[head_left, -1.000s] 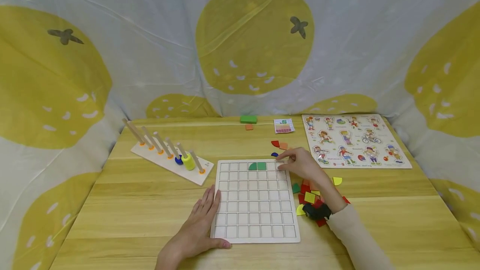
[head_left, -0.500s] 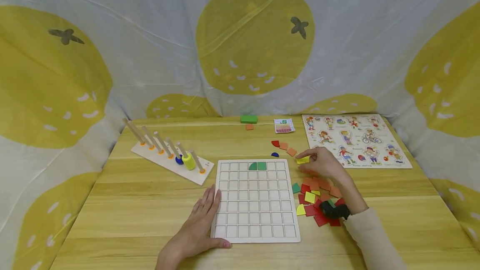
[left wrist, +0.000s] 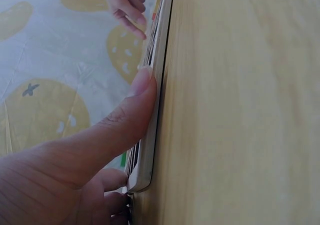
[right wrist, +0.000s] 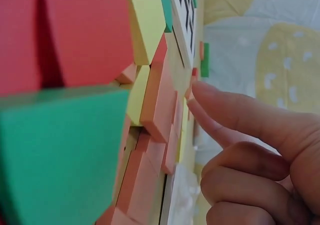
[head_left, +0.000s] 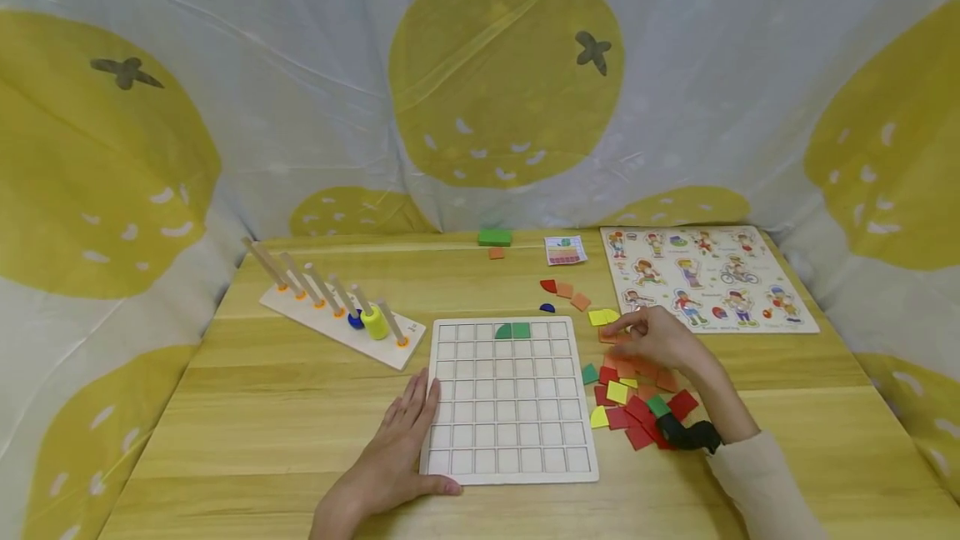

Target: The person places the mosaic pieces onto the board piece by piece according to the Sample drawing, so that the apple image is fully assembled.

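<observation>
A white grid board [head_left: 510,394] lies flat at the middle of the table, with a green quarter-round tile [head_left: 504,331] and a green square tile [head_left: 521,330] in its top row. My left hand [head_left: 397,452] rests against the board's lower left corner, fingers along the left side and thumb [left wrist: 135,102] at the front edge. Over the loose pile, my right hand [head_left: 660,340] has thumb and index finger apart beside an orange tile [head_left: 608,336]; nothing shows held. Two yellow tiles [head_left: 603,317] lie just beyond its fingertips. Several red tiles [head_left: 639,415] lie below.
A peg stand [head_left: 341,327] with a blue bead and yellow rings is at left. Behind the board are a green block [head_left: 495,237], a pattern card [head_left: 565,251] and a blue half-round tile [head_left: 547,307]. A picture puzzle board [head_left: 708,282] lies at back right.
My right hand has moved from the board's upper right corner, past the yellow tiles, right and nearer to the orange tiles. The yellow tiles now lie uncovered. My left hand stays in place.
</observation>
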The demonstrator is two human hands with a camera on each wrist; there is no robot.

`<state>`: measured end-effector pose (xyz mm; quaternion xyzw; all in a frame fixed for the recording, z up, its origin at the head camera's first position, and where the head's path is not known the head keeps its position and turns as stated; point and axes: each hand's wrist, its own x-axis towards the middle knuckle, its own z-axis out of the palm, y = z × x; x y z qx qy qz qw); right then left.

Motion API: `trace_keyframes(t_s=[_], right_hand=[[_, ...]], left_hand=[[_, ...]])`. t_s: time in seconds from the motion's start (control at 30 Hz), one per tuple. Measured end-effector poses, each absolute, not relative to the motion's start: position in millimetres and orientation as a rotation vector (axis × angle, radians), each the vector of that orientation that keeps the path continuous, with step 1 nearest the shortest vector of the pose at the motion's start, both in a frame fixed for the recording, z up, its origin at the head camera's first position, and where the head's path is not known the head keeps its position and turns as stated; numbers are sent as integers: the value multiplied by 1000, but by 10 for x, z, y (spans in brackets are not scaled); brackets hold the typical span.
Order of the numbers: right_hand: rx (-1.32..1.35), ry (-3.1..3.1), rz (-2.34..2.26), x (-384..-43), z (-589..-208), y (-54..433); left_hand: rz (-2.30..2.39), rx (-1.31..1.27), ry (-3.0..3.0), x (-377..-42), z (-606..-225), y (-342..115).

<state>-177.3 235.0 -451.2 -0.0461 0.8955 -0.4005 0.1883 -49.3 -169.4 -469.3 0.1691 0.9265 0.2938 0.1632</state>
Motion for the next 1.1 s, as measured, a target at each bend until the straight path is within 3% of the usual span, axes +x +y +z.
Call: trace_keyframes(t_s=[0.53,0.77,1.1], right_hand=[[-203,2380,-1148,-1440,-4510,2764],[-375,2170,-1207,-1310,-4588,3005],[-403,2292,-1156,-1327,-4619,2943]], left_hand=[[838,472,2607,-500,-4690,-1716],[824,477,2604,-518,-4701,-1705],[830,473,2605,-517,-4679,-1699]])
